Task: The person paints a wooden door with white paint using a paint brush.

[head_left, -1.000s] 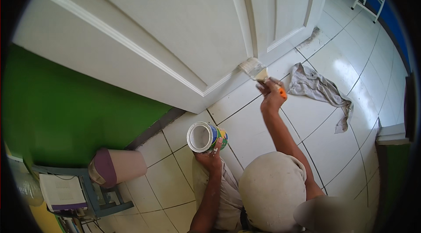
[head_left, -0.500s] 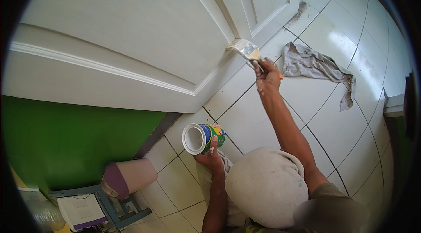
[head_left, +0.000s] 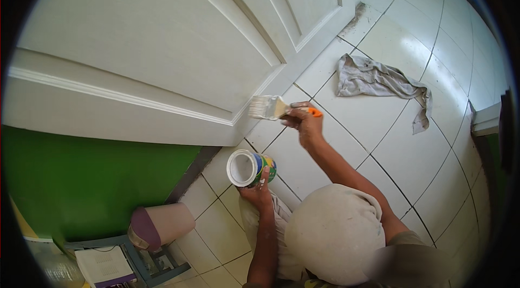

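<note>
Fingers of my right hand are wrapped round a wide paintbrush with an orange handle end. Its pale bristles point left, at the lower edge of the white panelled door; whether they touch it I cannot tell. Lower down, my left hand grips a paint can with a colourful label. The can is tilted, its round white-rimmed mouth facing left, and its inside looks white. White smears mark the fingers of both hands. My knee in pale trousers is bent between my forearms.
A crumpled grey rag lies on the white tiled floor to the right. At lower left, a pink and purple bin stands beside a grey-blue stool with papers on it. The wall below the door is green.
My right hand has brought the brush down and left along the door's lower edge, turning its handle end to the right. The left hand keeps the can in nearly the same place.
</note>
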Tool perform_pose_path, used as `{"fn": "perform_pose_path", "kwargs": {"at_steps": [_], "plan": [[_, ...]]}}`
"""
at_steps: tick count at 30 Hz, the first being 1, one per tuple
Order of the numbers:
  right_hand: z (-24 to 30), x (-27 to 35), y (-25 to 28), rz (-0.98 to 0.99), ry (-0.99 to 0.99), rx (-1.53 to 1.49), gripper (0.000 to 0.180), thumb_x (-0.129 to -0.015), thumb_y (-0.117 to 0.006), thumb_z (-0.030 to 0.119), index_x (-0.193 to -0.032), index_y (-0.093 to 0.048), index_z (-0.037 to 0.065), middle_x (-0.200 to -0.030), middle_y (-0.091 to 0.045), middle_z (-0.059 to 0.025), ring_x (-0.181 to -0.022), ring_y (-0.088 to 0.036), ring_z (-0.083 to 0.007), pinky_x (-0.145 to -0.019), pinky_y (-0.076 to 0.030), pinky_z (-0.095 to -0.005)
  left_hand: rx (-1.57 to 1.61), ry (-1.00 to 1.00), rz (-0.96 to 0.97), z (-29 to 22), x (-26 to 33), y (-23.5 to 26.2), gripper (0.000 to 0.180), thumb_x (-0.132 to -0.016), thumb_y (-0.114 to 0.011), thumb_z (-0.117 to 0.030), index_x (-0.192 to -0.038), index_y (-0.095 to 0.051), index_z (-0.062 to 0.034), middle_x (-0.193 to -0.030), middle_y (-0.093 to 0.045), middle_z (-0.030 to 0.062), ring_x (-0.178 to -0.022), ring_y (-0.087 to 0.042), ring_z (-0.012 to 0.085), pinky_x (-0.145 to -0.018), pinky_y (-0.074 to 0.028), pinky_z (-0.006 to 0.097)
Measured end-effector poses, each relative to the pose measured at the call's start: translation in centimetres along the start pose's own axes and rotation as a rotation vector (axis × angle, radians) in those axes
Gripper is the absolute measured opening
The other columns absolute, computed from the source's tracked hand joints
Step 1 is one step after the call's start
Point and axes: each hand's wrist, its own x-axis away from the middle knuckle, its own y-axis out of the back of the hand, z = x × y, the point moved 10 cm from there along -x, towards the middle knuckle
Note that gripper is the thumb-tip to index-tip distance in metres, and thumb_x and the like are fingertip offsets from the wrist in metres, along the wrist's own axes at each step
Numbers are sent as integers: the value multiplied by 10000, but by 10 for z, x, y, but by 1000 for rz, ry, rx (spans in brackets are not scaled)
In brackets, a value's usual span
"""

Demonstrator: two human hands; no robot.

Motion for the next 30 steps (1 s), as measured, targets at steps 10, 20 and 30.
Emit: {"fn": "perform_pose_path", "kwargs": {"at_steps": [10,20,30], "plan": [[168,136,-14,489,401,443,177,-767,-791,-87,-888,-676,-27,-961,-763,-211,-808,-751,-262,-748,-633,-382,-180,-244,414,-45,2,-70,1103,-644,-1011,-123,-1545,-384,-22,-1527,-508,175,-1363,-557,343,-1160,-476,474],[176,197,-73,756,943,1306,223,-706,-770,-34,-891,-720,79,-885,-761,-79,-781,-703,-257,-645,-572,-356,-166,-617,587,-72,7,-132,1088,-669,-1008,-182,-1544,-376,-52,-1542,-497,196,-1476,-448,412,-1239,-371,533],[98,158,-78,866,898,1707,257,-689,-766,-15,-914,-727,103,-860,-724,-29,-870,-673,-263,-694,-570,-408,-185,-646,548,-56,18,-130,992,-728,-969,-227,-1504,-379,-48,-1492,-505,204,-1430,-475,473,-1201,-412,589]]}}
